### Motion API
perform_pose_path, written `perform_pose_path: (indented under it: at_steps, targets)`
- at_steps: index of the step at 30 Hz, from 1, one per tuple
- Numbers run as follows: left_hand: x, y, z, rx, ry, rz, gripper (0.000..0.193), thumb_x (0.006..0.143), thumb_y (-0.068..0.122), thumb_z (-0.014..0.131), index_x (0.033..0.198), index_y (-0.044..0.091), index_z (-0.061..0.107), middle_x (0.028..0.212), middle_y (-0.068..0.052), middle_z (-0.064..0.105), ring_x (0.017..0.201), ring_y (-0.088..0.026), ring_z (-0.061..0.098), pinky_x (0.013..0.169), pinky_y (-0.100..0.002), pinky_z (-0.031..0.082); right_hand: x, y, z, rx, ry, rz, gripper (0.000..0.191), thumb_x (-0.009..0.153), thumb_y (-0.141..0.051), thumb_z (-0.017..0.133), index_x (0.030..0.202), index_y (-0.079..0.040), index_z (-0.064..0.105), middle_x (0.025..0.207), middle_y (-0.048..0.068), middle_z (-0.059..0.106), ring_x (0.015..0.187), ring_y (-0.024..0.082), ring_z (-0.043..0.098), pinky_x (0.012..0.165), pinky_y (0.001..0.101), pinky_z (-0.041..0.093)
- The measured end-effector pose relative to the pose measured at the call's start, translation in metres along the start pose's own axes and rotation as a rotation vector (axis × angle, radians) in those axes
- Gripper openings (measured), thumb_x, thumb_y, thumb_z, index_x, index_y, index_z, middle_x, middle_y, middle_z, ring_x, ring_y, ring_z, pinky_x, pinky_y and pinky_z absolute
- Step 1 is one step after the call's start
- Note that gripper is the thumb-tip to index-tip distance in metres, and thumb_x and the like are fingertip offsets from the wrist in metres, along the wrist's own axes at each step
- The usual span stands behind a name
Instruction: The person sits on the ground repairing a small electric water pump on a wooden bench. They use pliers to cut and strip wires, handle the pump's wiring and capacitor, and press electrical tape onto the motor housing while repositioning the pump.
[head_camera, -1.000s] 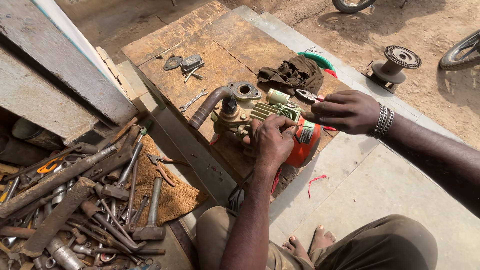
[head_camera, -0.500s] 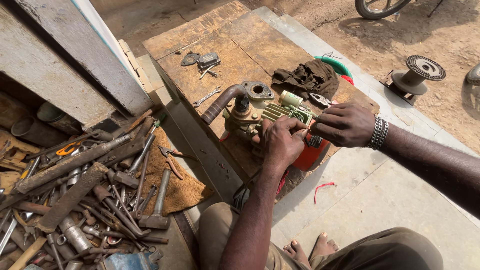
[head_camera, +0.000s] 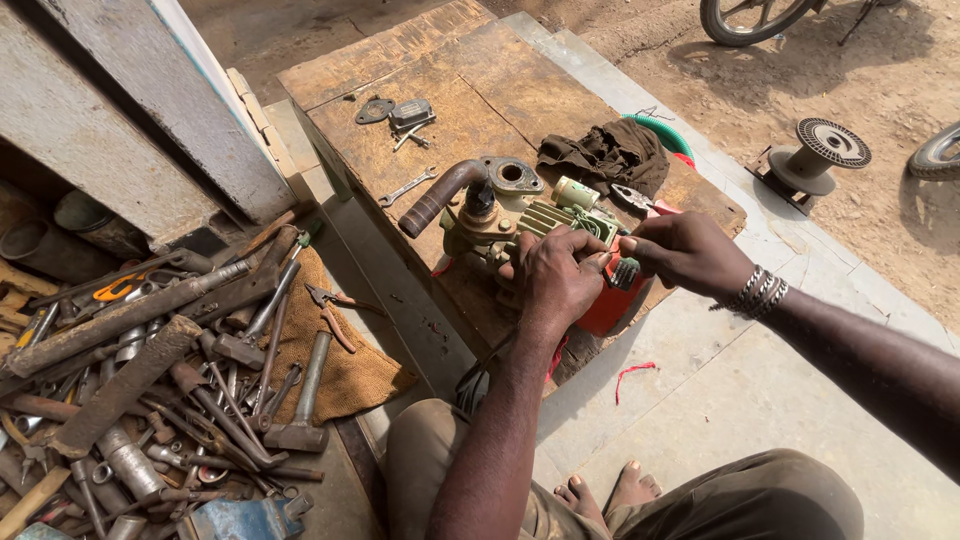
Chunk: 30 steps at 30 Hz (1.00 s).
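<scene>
Your left hand lies curled over the top of the green finned water pump, fingers closed down on its housing, most likely to pin it while the other hand works. Your right hand is pinched shut on a small dark part at the pump's orange end; what that part is the view doesn't show clearly, as your fingers cover most of it.

The pump sits on the wooden workbench, close to the bench's near edge and toward its right corner, within easy reach of your knees. Its long axis runs across the bench, from the brass pump head with the curved brown pipe at the left to the orange end, which points right and slightly toward you. The round flanged port faces up.

A dark rag is bunched just behind the pump, near the bench's far right edge. A small spanner lies near the pipe, and a few loose metal plates sit well apart toward the far left corner. Below, on your left, a pile of rusty tools spreads over a burlap sack.
</scene>
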<state>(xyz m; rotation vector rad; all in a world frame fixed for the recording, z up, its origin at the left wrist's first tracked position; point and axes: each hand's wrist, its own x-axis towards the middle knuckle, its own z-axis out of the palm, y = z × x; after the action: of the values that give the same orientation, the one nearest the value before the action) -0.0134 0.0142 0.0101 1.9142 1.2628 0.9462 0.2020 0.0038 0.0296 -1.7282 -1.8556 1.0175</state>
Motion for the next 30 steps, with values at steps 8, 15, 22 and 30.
perform_pose_path:
  at_steps: [8,15,22,30]
  targets:
    - [0.001,-0.005,0.008,-0.022,-0.005,0.008,0.005,0.087,0.018,0.075,0.085,0.013,0.076,0.087,-0.001,0.065,0.092,-0.017,0.068,0.124,-0.057,0.014,-0.015,0.003,-0.027,-0.86,0.358,-1.037,0.047,0.086,-0.028,0.076,0.129,-0.009,0.071,0.105,0.01,0.07,0.079,0.025,0.071,0.065,0.0365,0.059]
    - [0.0,0.001,0.002,-0.023,-0.035,-0.028,0.007,0.088,0.02,0.075,0.085,0.014,0.077,0.085,-0.001,0.064,0.089,-0.017,0.067,0.124,-0.055,0.016,0.013,0.019,-0.018,-0.822,0.257,-1.015,0.037,0.08,-0.025,0.081,0.114,-0.012,0.075,0.095,0.009,0.07,0.068,0.023,0.069,0.056,0.0371,0.058]
    - [0.0,-0.001,-0.006,0.021,-0.022,-0.012,0.007,0.088,0.022,0.076,0.087,0.015,0.076,0.087,0.0,0.065,0.09,-0.017,0.063,0.109,-0.044,0.031,0.014,0.01,0.013,0.259,-0.053,-0.274,0.021,0.096,-0.023,0.073,0.097,-0.003,0.076,0.078,0.004,0.073,0.067,0.009,0.064,0.056,0.0262,0.052]
    - [-0.001,-0.009,-0.013,0.076,0.021,-0.041,0.007,0.084,0.022,0.079,0.089,0.016,0.079,0.088,0.0,0.068,0.093,-0.023,0.052,0.093,-0.039,0.04,0.05,0.072,-0.038,-0.357,0.55,-0.164,0.017,0.098,-0.023,0.071,0.103,-0.007,0.074,0.096,0.01,0.075,0.082,0.021,0.074,0.075,0.0341,0.059]
